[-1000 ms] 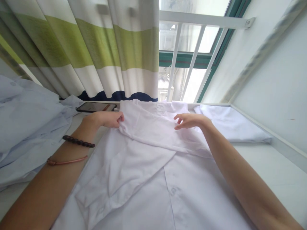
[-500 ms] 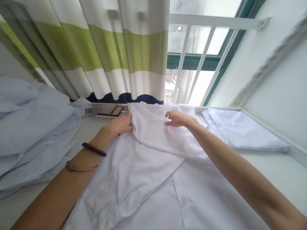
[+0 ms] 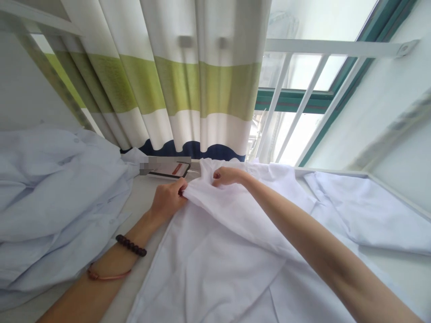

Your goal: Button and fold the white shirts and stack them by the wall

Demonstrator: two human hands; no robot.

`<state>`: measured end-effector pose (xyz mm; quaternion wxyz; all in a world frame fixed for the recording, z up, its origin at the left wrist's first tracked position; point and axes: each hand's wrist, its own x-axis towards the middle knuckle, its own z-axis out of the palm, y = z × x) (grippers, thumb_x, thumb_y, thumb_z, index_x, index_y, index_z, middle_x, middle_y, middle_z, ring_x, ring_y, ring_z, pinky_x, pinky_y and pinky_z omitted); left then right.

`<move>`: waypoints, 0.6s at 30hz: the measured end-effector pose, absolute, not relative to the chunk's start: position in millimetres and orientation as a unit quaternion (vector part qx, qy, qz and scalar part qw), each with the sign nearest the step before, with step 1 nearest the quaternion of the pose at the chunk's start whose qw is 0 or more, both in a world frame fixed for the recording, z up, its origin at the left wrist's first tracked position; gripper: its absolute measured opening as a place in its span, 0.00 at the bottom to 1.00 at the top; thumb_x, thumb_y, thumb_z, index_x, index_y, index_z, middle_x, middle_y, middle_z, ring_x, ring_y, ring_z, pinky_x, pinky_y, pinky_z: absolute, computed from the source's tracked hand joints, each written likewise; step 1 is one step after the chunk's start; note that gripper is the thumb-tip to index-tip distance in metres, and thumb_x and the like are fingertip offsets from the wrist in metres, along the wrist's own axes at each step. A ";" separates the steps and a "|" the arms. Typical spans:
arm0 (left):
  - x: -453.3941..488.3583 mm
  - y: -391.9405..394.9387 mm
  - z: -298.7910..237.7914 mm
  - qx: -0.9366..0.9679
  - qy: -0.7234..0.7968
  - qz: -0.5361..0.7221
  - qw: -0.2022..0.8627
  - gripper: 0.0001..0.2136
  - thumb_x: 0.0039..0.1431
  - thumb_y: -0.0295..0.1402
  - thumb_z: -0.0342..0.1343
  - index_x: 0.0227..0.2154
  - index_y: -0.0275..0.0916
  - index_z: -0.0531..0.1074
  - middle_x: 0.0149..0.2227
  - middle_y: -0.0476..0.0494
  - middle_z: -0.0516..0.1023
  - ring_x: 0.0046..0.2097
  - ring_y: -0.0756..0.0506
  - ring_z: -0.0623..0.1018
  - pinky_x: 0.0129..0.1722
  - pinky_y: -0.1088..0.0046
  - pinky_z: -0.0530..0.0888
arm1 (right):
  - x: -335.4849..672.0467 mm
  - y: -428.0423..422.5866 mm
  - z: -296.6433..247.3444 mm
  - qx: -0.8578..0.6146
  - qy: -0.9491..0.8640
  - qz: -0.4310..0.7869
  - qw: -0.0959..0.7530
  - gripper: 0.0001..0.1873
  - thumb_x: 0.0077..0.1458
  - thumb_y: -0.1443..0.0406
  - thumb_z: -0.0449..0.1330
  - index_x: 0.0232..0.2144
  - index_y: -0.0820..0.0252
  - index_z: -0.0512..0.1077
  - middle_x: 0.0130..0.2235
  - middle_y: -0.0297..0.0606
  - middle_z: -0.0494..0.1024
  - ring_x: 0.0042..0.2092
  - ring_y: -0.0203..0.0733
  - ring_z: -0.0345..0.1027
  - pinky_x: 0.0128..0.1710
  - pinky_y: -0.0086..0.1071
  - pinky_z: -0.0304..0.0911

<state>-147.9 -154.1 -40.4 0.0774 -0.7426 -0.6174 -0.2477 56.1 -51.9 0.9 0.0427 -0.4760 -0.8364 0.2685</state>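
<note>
- One white garment (image 3: 229, 237), on a pale surface (image 3: 143, 195), beneath both hands' fingers.
- One left hand (image 3: 168, 198), fingers clamped on the garment's edge.
- One right hand (image 3: 229, 176), fingers pinching its cloth nearby.

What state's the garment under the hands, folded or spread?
Partly folded: a layer of the white garment lies across the rest, left hand gripping its edge.

Curtain (image 3: 175, 87) hangs ahead of me, cream with broad green band and navy hem (image 3: 222, 153). Right of curtain, window (image 3: 326, 18) in dark green frame (image 3: 289, 101), bright daylight pouring through. White railing (image 3: 330, 47) across window, beside curtain. Farther right of curtain, white wall (image 3: 380, 112). Left of curtain, dimmer pale wall (image 3: 27, 85). Below curtain, white counter (image 3: 411, 273).
</note>
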 end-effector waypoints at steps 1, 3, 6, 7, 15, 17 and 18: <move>-151.3 -154.3 -40.9 -0.742 -0.604 -0.278 0.081 0.06 0.49 0.29 0.48 0.22 0.41 0.55 0.23 0.49 0.68 0.28 0.47 0.71 0.30 0.73 0.64 | 58.6 -52.8 2.6 -0.470 -0.835 0.284 0.027 0.05 0.44 0.64 0.66 0.25 0.56 0.72 0.34 0.35 0.77 0.40 0.49 0.71 0.40 0.35 0.64; -154.7 -153.0 -42.7 -0.745 -0.567 -0.346 0.066 0.08 0.50 0.29 0.47 0.21 0.41 0.52 0.26 0.47 0.69 0.32 0.47 0.71 0.32 0.73 0.66 | 63.0 -51.2 5.8 -0.469 -0.828 0.306 0.014 0.05 0.44 0.63 0.65 0.27 0.56 0.73 0.35 0.35 0.78 0.39 0.47 0.71 0.38 0.35 0.65; -153.9 -147.5 -48.6 -0.733 -0.532 -0.422 -0.031 0.09 0.48 0.30 0.51 0.23 0.41 0.53 0.34 0.45 0.72 0.37 0.47 0.73 0.35 0.74 0.70 | 63.7 -41.9 9.3 -0.480 -0.815 0.325 0.023 0.14 0.46 0.60 0.64 0.37 0.57 0.73 0.41 0.39 0.77 0.38 0.45 0.72 0.34 0.33 0.66; -153.2 -145.1 -51.0 -0.722 -0.536 -0.433 -0.072 0.08 0.47 0.31 0.52 0.25 0.41 0.56 0.37 0.45 0.72 0.39 0.47 0.73 0.35 0.74 0.71 | 61.8 -38.0 10.1 -0.485 -0.808 0.333 0.033 0.16 0.47 0.58 0.64 0.38 0.58 0.72 0.42 0.40 0.77 0.37 0.44 0.72 0.32 0.31 0.66; -155.7 -138.7 -55.5 -0.618 -0.616 -0.477 -0.106 0.07 0.49 0.35 0.54 0.30 0.40 0.64 0.33 0.48 0.74 0.33 0.48 0.73 0.36 0.73 0.72 | 40.4 -17.7 20.0 -0.507 -0.772 0.369 0.105 0.10 0.51 0.60 0.61 0.25 0.62 0.72 0.32 0.42 0.76 0.33 0.44 0.70 0.29 0.34 0.68; -155.3 -139.4 -55.4 -0.585 -0.614 -0.519 -0.107 0.07 0.52 0.37 0.52 0.30 0.40 0.63 0.35 0.47 0.75 0.36 0.47 0.74 0.39 0.72 0.73 | 42.1 -15.2 24.6 -0.507 -0.755 0.394 0.135 0.05 0.52 0.64 0.60 0.27 0.61 0.72 0.33 0.41 0.77 0.35 0.44 0.71 0.31 0.34 0.68; -154.8 -139.4 -55.9 -0.578 -0.612 -0.526 -0.123 0.07 0.55 0.38 0.50 0.31 0.40 0.64 0.36 0.47 0.75 0.37 0.47 0.75 0.39 0.71 0.73 | 44.2 -14.3 27.0 -0.504 -0.747 0.411 0.138 0.03 0.51 0.66 0.59 0.27 0.60 0.72 0.34 0.40 0.77 0.35 0.43 0.71 0.32 0.33 0.69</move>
